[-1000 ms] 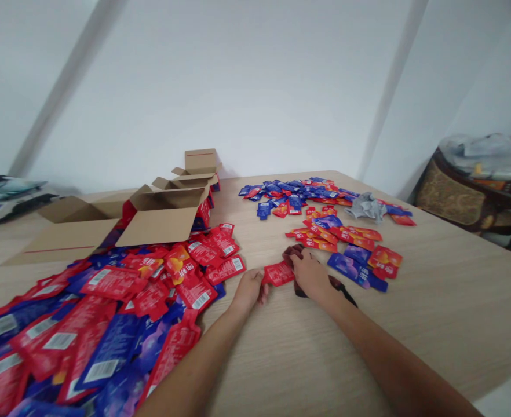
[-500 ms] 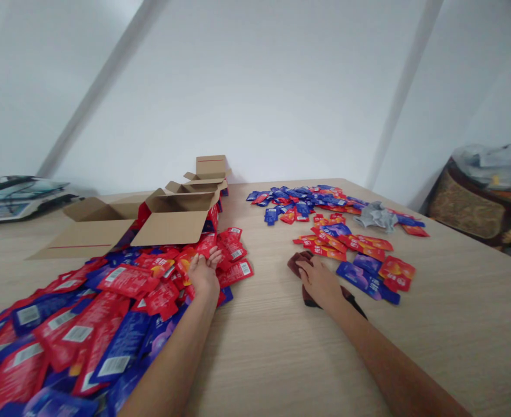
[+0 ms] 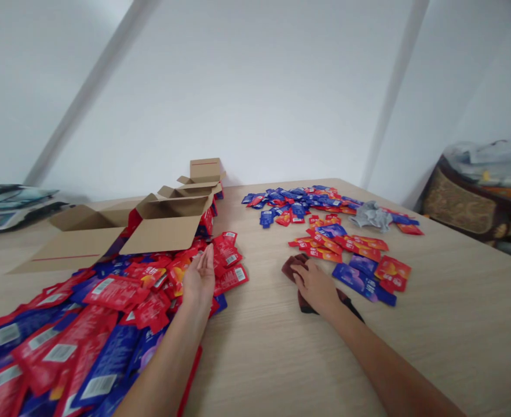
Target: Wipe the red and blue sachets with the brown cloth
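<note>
My left hand is open beside a large heap of red and blue foil packets, its fingers stretched out and the palm turned sideways toward the bare strip of table. It holds nothing that I can see. My right hand has its fingers curled onto a dark brown folded cloth lying on the table, with a black edge showing under the wrist. Just right of that hand lie several flat packets, among them a blue one and an orange-red one.
Open cardboard boxes stand in a row behind the heap. A second pile of packets lies at the back of the table, with crumpled grey plastic beside it. A flat device sits far left; a patterned chair stands right.
My left hand has turned and its fingers have straightened upward, while it stays by the heap's right edge. My right hand keeps its place on the cloth. The view has shifted slightly.
</note>
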The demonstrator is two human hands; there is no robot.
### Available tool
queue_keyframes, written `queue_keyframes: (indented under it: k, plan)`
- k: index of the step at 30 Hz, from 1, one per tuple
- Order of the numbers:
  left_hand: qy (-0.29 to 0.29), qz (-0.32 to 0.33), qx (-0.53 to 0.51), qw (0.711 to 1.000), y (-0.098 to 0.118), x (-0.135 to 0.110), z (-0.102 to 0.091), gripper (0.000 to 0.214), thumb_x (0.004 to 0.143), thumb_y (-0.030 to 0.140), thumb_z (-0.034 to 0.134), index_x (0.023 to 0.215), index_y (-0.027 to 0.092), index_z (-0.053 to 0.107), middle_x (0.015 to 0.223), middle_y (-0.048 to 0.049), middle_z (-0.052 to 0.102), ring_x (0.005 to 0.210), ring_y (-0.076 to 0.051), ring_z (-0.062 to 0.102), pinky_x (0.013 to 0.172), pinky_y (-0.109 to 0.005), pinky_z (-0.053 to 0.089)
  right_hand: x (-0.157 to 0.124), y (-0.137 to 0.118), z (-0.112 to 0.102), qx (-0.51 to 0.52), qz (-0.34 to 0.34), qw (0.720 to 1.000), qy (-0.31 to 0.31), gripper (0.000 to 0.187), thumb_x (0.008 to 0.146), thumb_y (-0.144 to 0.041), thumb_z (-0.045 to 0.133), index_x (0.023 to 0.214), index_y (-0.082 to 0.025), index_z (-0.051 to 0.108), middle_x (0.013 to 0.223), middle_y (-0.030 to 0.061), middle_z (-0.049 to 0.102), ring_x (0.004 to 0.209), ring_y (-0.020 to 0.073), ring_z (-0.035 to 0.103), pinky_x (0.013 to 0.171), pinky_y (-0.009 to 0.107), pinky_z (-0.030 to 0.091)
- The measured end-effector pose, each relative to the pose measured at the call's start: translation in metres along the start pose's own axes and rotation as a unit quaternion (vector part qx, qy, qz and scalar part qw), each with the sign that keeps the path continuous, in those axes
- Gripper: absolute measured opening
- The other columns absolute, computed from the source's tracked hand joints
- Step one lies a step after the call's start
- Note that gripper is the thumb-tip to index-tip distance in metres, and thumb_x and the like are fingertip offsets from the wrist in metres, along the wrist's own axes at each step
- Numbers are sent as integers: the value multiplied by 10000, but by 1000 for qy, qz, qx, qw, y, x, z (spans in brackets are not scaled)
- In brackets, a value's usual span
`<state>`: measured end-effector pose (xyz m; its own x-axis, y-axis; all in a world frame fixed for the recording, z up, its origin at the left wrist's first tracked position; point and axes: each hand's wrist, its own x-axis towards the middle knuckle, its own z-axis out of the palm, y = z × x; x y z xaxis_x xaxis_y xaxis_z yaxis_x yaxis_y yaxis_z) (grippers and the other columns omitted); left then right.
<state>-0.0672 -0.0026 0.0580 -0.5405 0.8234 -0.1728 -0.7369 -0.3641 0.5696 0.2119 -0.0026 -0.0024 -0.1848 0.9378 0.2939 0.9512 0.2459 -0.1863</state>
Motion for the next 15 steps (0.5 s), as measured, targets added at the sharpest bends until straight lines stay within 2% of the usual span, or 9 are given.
queue_keyframes:
  k: [3, 5, 7, 8, 10, 15]
  plan:
    - [-52, -79, 44, 995, -16, -14, 11, 208, 826, 1, 351, 806, 80, 542, 933, -151, 641, 961, -179, 628, 760, -222, 553, 1, -1, -1, 9, -2, 1000, -1, 318, 895, -345, 374, 1143, -307, 570, 1068, 72, 493, 932, 183, 528, 741, 277, 409]
    - [-97, -141, 113, 979, -39, -21, 19, 165, 814, 16, 390, 791, 76, 543, 935, -172, 642, 923, -190, 642, 762, -236, 551, 1, -1, -2, 15, -3, 1000, -5, 315, 891, -339, 380, 1137, -308, 575, 1073, 73, 495, 937, 185, 525, 742, 279, 411]
    - [-141, -192, 203, 950, -70, -23, 29, 112, 806, 41, 441, 767, 85, 536, 887, -170, 648, 852, -188, 659, 767, -258, 545, 1, -2, -4, 21, -2, 1000, -8, 313, 889, -325, 384, 1130, -300, 582, 1075, 76, 500, 945, 184, 522, 755, 280, 410]
    - [-159, -196, 254, 934, -87, -22, 35, 87, 805, 59, 464, 763, 94, 532, 846, -153, 651, 805, -178, 663, 767, -267, 541, 1, -2, -5, 24, -2, 1000, -8, 313, 888, -316, 383, 1125, -294, 587, 1076, 77, 501, 947, 183, 521, 764, 280, 408]
    - [-159, -174, 376, 896, -120, -15, 49, 70, 798, 71, 492, 751, 115, 523, 738, -87, 638, 697, -131, 652, 740, -242, 531, 1, -3, -6, 30, -5, 1000, -9, 312, 884, -300, 387, 1116, -288, 594, 1080, 78, 504, 958, 182, 517, 784, 282, 406]
    - [-141, -196, 472, 848, -189, 9, 89, 90, 781, 104, 510, 693, 113, 527, 591, -53, 604, 581, -136, 625, 609, -232, 511, 1, -1, -8, 51, -17, 999, -12, 311, 867, -289, 405, 1110, -311, 598, 1074, 59, 508, 988, 178, 502, 829, 283, 398]
